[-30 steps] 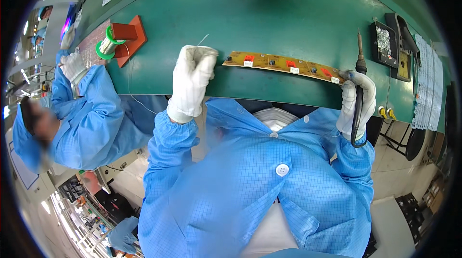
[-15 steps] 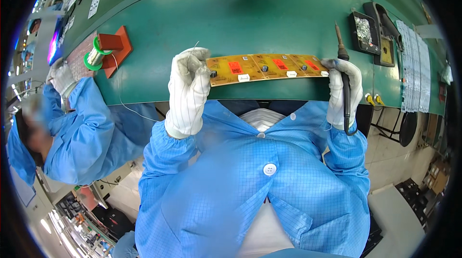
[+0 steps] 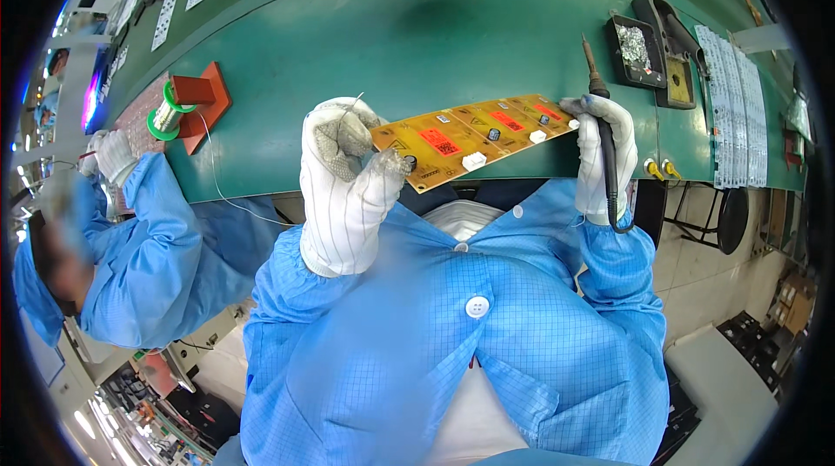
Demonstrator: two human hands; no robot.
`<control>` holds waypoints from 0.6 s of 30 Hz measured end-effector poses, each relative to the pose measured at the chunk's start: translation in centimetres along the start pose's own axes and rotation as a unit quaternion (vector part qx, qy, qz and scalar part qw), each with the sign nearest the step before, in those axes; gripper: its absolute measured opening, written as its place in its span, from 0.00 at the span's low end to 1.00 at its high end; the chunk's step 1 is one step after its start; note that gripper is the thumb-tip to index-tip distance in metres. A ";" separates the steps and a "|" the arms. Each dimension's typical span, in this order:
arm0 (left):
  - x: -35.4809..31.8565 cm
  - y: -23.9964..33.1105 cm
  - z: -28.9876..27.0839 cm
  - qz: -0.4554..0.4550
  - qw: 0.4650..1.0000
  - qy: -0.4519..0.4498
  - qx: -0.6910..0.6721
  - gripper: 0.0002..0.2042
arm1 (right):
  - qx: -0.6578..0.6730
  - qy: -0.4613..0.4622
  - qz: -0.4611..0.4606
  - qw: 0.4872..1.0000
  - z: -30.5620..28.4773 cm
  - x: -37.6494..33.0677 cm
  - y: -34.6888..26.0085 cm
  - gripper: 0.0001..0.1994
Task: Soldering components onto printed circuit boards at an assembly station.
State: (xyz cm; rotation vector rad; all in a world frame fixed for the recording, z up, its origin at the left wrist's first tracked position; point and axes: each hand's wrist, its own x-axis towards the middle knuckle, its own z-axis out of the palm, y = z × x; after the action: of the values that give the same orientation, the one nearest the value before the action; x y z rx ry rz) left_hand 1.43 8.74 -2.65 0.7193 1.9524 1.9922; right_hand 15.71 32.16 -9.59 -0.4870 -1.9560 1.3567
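Both hands have lifted the yellow circuit board strip (image 3: 474,136) off the green bench (image 3: 348,57), closer to the face than a second ago. The left hand (image 3: 344,179) pinches its near end with solder wire (image 3: 355,103); the right hand (image 3: 600,153) supports the far end, clenched around the soldering iron (image 3: 602,131).

A: Count?
B: One yellow circuit board (image 3: 474,137), one soldering iron (image 3: 602,131), one solder spool (image 3: 165,118).
A: Hands?
B: Two gloved: left hand (image 3: 348,179), right hand (image 3: 600,149). Plus one co-worker's glove (image 3: 113,156).
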 end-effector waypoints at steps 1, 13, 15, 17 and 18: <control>-0.1 -0.1 0.0 0.005 1.000 0.001 -0.001 0.22 | 0.004 0.002 0.000 1.000 0.0 0.0 0.0 0.10; 0.2 0.0 0.9 0.025 0.998 0.056 0.015 0.17 | 0.029 0.018 -0.013 0.999 0.2 -0.2 -0.3 0.10; 0.1 0.1 1.2 0.007 0.997 0.064 -0.049 0.17 | 0.028 0.025 -0.011 0.999 0.1 -0.1 -0.7 0.11; 0.3 -0.2 1.1 -0.002 0.997 0.073 -0.032 0.16 | 0.029 0.027 0.000 0.999 0.2 -0.2 -0.9 0.11; 0.3 -0.3 1.1 -0.012 0.997 0.078 -0.020 0.15 | 0.024 0.032 0.012 0.999 0.1 -0.2 -1.0 0.11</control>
State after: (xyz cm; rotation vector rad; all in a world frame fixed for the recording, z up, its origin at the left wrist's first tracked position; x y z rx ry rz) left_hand 1.69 9.86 -2.95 0.5419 1.9901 2.1235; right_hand 15.84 31.57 -8.81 -0.5258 -1.8668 1.3838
